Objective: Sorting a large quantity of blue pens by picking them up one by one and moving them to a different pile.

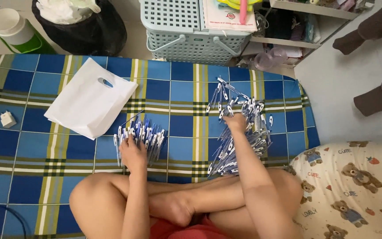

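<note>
Left hand (pixel 131 152) lies flat on the near bundle of pens (pixel 140 139); right hand (pixel 236 122) pinches pens from the loose pile (pixel 239 128); best lifted few at a time.

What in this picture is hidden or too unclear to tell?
- Head view: the left hand covers part of the neat pen bundle under it.
- The right hand has its fingers buried in the loose pen pile; its grip is hidden.
- The pen count is too small to tell.
- The white cup is cut off by the top edge.
</note>
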